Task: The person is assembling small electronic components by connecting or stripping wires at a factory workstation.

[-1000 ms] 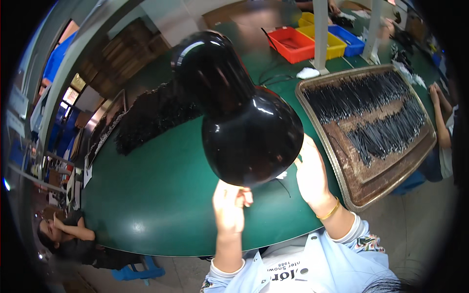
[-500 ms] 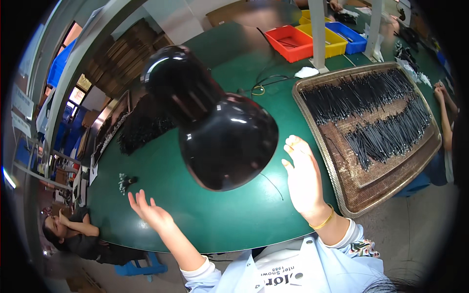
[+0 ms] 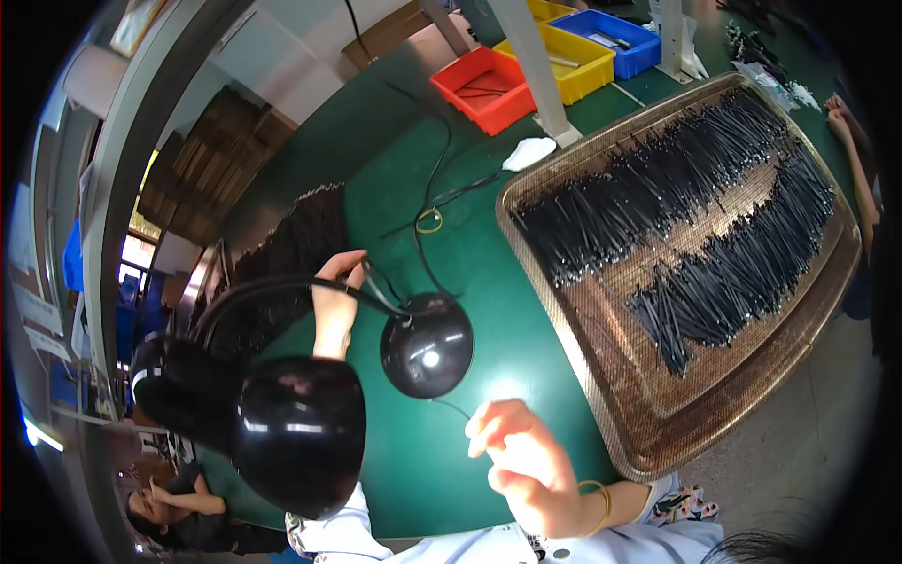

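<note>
A black desk lamp (image 3: 301,428) looms large at the lower left, its shade close in front of me. Its bent neck (image 3: 254,287) arches over to a round, glossy base (image 3: 427,352) on the green table. My left hand (image 3: 336,296) is closed around the neck, partly covered by it. My right hand (image 3: 526,461) hovers above the table's near side, fingers loosely bent and apart, with nothing seen in it. A thin dark wire (image 3: 453,407) runs from beside the base toward its fingertips; I cannot tell whether they touch.
At the right, a brown mesh tray (image 3: 573,376) holds two rows of short black cables (image 3: 648,202). Red (image 3: 489,117), yellow (image 3: 587,80) and blue (image 3: 639,61) bins stand behind a metal post (image 3: 531,66). More dark cables (image 3: 301,244) lie at the left. A person (image 3: 178,508) sits lower left.
The lamp shade has shifted left and down in view, uncovering the base. My left hand has gone from open to holding the neck. My right hand has come lower and nearer, its fingers more bent.
</note>
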`<state>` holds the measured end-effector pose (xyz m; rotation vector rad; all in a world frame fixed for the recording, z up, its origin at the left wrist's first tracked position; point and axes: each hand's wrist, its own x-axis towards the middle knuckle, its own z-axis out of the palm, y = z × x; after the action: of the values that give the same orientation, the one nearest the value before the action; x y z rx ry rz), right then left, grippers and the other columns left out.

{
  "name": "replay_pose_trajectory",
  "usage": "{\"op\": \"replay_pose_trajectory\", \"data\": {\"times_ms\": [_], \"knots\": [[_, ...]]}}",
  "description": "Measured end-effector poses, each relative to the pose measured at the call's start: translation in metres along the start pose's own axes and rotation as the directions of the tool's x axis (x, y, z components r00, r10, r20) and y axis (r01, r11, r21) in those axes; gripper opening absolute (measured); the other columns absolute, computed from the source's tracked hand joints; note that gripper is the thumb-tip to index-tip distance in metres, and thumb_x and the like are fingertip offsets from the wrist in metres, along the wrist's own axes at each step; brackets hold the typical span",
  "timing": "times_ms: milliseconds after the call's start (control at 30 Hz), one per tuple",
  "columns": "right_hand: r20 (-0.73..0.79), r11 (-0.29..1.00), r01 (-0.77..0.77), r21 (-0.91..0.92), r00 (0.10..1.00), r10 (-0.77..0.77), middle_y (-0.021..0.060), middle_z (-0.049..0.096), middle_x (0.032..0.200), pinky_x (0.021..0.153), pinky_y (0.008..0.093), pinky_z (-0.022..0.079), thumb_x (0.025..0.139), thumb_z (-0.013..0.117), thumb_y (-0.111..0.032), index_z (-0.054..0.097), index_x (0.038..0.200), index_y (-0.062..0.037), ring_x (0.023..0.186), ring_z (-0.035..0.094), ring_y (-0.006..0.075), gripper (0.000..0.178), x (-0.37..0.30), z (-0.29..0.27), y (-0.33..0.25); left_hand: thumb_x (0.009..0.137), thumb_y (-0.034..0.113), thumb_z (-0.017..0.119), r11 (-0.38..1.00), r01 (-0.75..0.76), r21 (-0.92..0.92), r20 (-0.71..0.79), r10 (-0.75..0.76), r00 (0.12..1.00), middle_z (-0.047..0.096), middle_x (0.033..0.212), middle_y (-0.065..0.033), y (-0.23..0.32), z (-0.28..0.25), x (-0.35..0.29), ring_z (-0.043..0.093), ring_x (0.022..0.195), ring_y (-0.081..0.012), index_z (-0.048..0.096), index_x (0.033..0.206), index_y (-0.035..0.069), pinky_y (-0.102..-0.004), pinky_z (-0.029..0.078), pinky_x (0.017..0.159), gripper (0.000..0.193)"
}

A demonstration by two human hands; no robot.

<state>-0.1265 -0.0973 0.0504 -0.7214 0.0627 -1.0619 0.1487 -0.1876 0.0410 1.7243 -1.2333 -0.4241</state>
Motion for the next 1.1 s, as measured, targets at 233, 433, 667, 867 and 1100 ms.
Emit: {"op": "replay_pose_trajectory", "data": {"times_ms": [233, 433, 667, 867, 1100], "knots": [[-0.087, 1.0, -0.014, -0.001, 0.996, 0.013, 0.0104, 0.036, 0.092, 0.074, 0.0318, 0.031, 0.066, 0.048, -0.006, 0.042, 0.089, -0.0013, 0.082, 0.037, 0.0198, 0.024, 0.005, 0.002, -0.02, 0.063, 0.003, 0.056, 0.801, -0.414, 0.432, 0.222, 0.35, 0.91, 0.055, 0.074, -0.0097, -0.04, 0.044, 0.075, 0.051, 0.072, -0.0246, 0.06, 0.077, 0.005, -0.0306, 0.041, 0.065, 0.015], [-0.083, 0.978, 0.063, -0.199, 0.993, -0.081, 0.0116, 0.039, 0.086, 0.071, 0.031, 0.032, 0.065, 0.046, -0.002, 0.043, 0.079, -0.0007, 0.079, 0.039, 0.0216, 0.015, 0.009, -0.002, -0.027, 0.065, 0.001, 0.05, 0.638, -0.528, 0.56, 0.281, 0.453, 0.846, 0.05, 0.066, -0.0131, -0.038, 0.063, 0.074, 0.048, 0.07, -0.0287, 0.05, 0.065, 0.0, -0.036, 0.039, 0.061, 0.001], [-0.189, 0.997, 0.042, 0.066, 0.982, -0.029, 0.0107, 0.037, 0.092, 0.073, 0.0322, 0.032, 0.065, 0.041, 0.002, 0.042, 0.087, -0.0007, 0.081, 0.038, 0.0191, 0.023, 0.004, 0.006, -0.003, 0.076, 0.004, 0.043, 0.942, -0.258, 0.212, -0.028, 0.27, 0.962, 0.055, 0.069, -0.0121, -0.03, 0.002, 0.041, 0.056, 0.06, -0.0183, 0.044, 0.086, -0.003, -0.0249, 0.045, 0.056, 0.012], [-0.113, 0.998, -0.042, -0.054, 0.993, 0.036, 0.0027, 0.04, 0.088, 0.063, 0.0188, 0.031, 0.075, 0.042, -0.005, 0.045, 0.088, -0.003, 0.071, 0.039, 0.0068, 0.014, 0.004, 0.007, 0.01, 0.079, 0.003, 0.039, 0.977, -0.039, -0.209, -0.142, 0.009, 0.99, 0.048, 0.058, -0.0046, -0.023, -0.066, 0.004, 0.044, 0.043, -0.0067, 0.044, 0.077, -0.001, -0.0187, 0.036, 0.04, 0.006], [-0.09, 0.905, -0.177, -0.388, 0.984, 0.154, 0.001, 0.044, 0.079, 0.064, 0.019, 0.034, 0.076, 0.047, -0.011, 0.045, 0.091, -0.0024, 0.071, 0.041, 0.0054, 0.017, -0.032, -0.013, -0.017, 0.074, 0.003, 0.041, 0.997, -0.034, -0.073, -0.063, 0.03, 0.998, 0.045, 0.052, -0.0044, -0.043, -0.046, -0.063, 0.041, 0.038, -0.0156, 0.045, 0.078, 0.003, -0.0249, 0.033, 0.039, 0.006]]}}
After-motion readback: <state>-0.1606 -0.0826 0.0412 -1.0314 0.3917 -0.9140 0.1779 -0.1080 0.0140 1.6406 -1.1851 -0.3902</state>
